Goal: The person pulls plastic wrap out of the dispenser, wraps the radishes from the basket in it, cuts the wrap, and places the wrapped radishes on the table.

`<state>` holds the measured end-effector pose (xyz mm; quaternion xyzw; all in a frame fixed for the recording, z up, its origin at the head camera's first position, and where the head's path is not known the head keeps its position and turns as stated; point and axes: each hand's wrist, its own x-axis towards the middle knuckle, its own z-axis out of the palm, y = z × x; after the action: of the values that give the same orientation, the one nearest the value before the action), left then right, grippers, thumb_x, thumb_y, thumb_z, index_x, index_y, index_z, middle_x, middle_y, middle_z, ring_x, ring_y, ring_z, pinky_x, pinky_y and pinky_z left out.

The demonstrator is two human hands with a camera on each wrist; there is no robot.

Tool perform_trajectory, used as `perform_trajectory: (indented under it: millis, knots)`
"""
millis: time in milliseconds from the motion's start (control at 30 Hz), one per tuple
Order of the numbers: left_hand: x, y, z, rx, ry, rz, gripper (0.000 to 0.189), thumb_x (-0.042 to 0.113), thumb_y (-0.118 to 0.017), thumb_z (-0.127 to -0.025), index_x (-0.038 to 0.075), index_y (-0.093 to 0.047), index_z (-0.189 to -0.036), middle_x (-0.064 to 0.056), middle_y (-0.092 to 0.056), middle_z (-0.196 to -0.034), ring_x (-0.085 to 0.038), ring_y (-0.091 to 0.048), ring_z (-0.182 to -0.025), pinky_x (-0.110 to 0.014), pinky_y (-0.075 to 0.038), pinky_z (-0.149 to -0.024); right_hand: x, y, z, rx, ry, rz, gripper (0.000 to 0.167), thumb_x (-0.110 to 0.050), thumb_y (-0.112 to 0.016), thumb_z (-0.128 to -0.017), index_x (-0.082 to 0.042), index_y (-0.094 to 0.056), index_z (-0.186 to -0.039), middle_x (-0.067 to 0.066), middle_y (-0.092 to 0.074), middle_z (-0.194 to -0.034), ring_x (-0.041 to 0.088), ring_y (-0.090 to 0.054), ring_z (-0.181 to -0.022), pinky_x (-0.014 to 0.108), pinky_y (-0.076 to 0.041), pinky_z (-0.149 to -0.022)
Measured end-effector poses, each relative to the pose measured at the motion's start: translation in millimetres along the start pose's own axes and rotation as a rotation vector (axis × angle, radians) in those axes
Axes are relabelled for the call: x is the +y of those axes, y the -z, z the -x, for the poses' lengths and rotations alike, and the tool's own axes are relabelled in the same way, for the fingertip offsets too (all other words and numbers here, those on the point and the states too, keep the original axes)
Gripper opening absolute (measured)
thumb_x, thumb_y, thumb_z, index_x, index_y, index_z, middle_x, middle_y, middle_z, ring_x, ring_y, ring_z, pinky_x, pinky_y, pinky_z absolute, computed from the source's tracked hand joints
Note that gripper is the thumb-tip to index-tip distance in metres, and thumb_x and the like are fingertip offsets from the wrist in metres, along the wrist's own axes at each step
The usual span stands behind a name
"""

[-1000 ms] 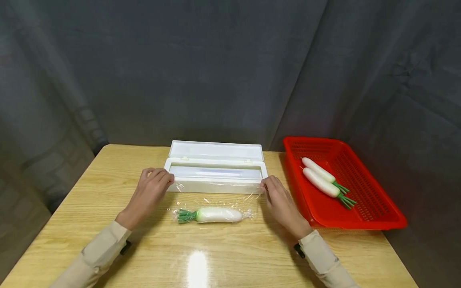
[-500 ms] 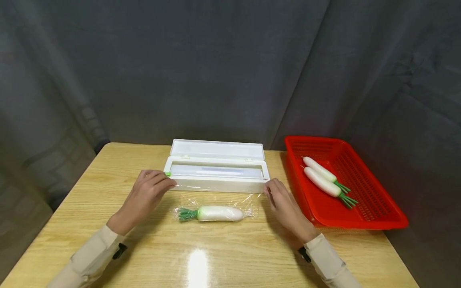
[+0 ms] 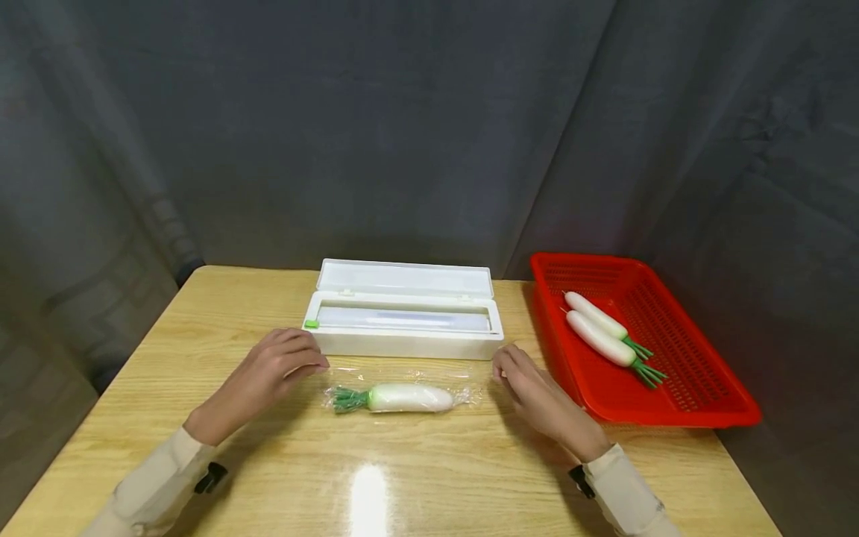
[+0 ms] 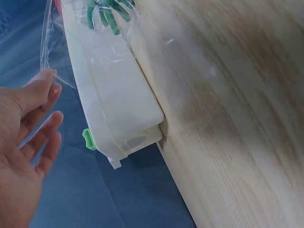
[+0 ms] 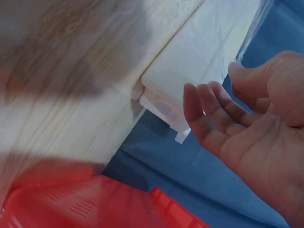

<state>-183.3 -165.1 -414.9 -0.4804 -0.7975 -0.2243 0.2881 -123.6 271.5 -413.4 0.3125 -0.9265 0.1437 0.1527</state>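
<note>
A daikon radish (image 3: 409, 398) with green stalks lies on the table under clear plastic wrap (image 3: 412, 374). At the left edge of the wrap, my left hand (image 3: 274, 367) pinches the film between thumb and index finger, clearest in the left wrist view. My right hand (image 3: 537, 391) pinches the opposite edge, with thumb and fingertips at the film in the right wrist view. Behind the radish stands an open white wrap dispenser (image 3: 409, 344) with a roll inside and a green slider (image 3: 312, 324) at its left end.
At the right, a red plastic basket (image 3: 671, 412) holds two more radishes (image 3: 600, 339). The wooden table (image 3: 282, 477) ends at dark grey curtains (image 3: 376, 134) behind and on both sides.
Both hands have come toward the person and down with the film, away from the dispenser. The green slider, hidden at first, now shows. The radish stays in place.
</note>
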Motion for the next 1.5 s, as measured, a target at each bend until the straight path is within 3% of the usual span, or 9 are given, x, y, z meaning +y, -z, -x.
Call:
perform_trajectory:
  millis: [133,233,333,633,867,1000,1167,1300,1500]
  knots:
    - [1.7,2.7,3.1,-0.077,0.009,0.072,0.005,0.022,-0.075,-0.096,0.021,-0.078,-0.093,0.011,-0.068,-0.096,-0.012,-0.062,-0.096,-0.025,-0.050,-0.089,-7.0,4.4,4.8,-0.079,-0.011,0.038,0.032,0.021,-0.063,-0.087,-0.008,-0.052,-0.096,-0.001,-0.045,-0.097,0.016,-0.048,-0.089,0.025,-0.042,-0.072]
    - [3.5,3.6,4.8,-0.127,0.017,0.100,0.025,0.003,-0.090,-0.078,0.021,-0.078,-0.091,0.013,-0.066,-0.095,-0.007,-0.059,-0.094,-0.019,-0.049,-0.088,-11.9,5.0,7.6,-0.119,-0.006,0.064,0.026,0.015,-0.064,-0.093,-0.008,-0.052,-0.096,-0.002,-0.044,-0.096,0.013,-0.047,-0.087,0.025,-0.044,-0.071]
    - [5.2,3.3,6.3,-0.148,0.017,0.109,0.030,-0.001,-0.092,-0.071,0.019,-0.079,-0.089,0.014,-0.067,-0.092,-0.006,-0.059,-0.091,-0.018,-0.049,-0.086,-14.4,4.1,9.7,-0.130,0.004,0.068,0.021,0.010,-0.065,-0.096,-0.007,-0.052,-0.095,-0.002,-0.043,-0.094,0.013,-0.046,-0.085,0.024,-0.043,-0.069]
    - [12.0,4.7,11.0,-0.266,0.063,0.183,0.024,0.007,-0.089,-0.078,0.026,-0.082,-0.091,0.020,-0.072,-0.094,-0.002,-0.059,-0.091,-0.023,-0.051,-0.081,-18.1,6.6,15.2,-0.185,0.043,0.033,0.027,0.015,-0.059,-0.093,-0.010,-0.049,-0.091,-0.005,-0.037,-0.090,0.010,-0.039,-0.080,0.018,-0.036,-0.066]
    - [17.0,2.4,12.4,-0.291,0.063,0.183,0.022,0.012,-0.089,-0.079,0.030,-0.081,-0.089,0.022,-0.071,-0.095,-0.001,-0.058,-0.092,-0.024,-0.049,-0.080,-23.4,8.0,17.0,-0.301,-0.037,-0.008,0.018,-0.001,-0.062,-0.103,-0.011,-0.051,-0.094,-0.003,-0.038,-0.094,0.010,-0.041,-0.080,0.019,-0.039,-0.062]
    - [17.8,-1.6,13.9,-0.276,0.043,0.171,0.020,0.013,-0.090,-0.079,0.029,-0.081,-0.088,0.020,-0.071,-0.094,-0.002,-0.058,-0.091,-0.025,-0.048,-0.079,-24.2,5.5,16.6,-0.285,-0.017,-0.012,0.017,-0.001,-0.064,-0.102,-0.009,-0.051,-0.093,-0.003,-0.038,-0.093,0.010,-0.040,-0.079,0.020,-0.040,-0.064]
    - [22.1,-5.8,16.2,-0.309,0.073,0.166,0.018,0.014,-0.090,-0.081,0.028,-0.081,-0.087,0.019,-0.069,-0.093,-0.003,-0.057,-0.092,-0.028,-0.048,-0.078,-23.9,-0.3,15.7,-0.287,0.005,-0.031,0.018,0.001,-0.063,-0.101,-0.011,-0.054,-0.092,-0.003,-0.040,-0.094,0.011,-0.041,-0.081,0.020,-0.038,-0.066]
    - [24.8,-7.6,14.1,-0.331,0.078,0.133,0.020,0.014,-0.090,-0.080,0.028,-0.077,-0.085,0.020,-0.067,-0.091,-0.002,-0.056,-0.091,-0.030,-0.049,-0.080,-24.8,-0.2,14.5,-0.262,-0.018,-0.053,0.028,0.010,-0.067,-0.092,-0.017,-0.060,-0.090,-0.004,-0.047,-0.096,0.010,-0.045,-0.085,0.021,-0.038,-0.068]
    - [27.6,-6.7,9.4,-0.362,0.060,0.083,0.021,0.014,-0.090,-0.081,0.026,-0.074,-0.083,0.018,-0.067,-0.089,-0.005,-0.057,-0.090,-0.034,-0.050,-0.081,-30.7,7.4,9.4,-0.157,-0.053,0.065,0.031,0.010,-0.071,-0.085,-0.019,-0.067,-0.095,-0.003,-0.055,-0.103,0.014,-0.053,-0.091,0.031,-0.047,-0.075]
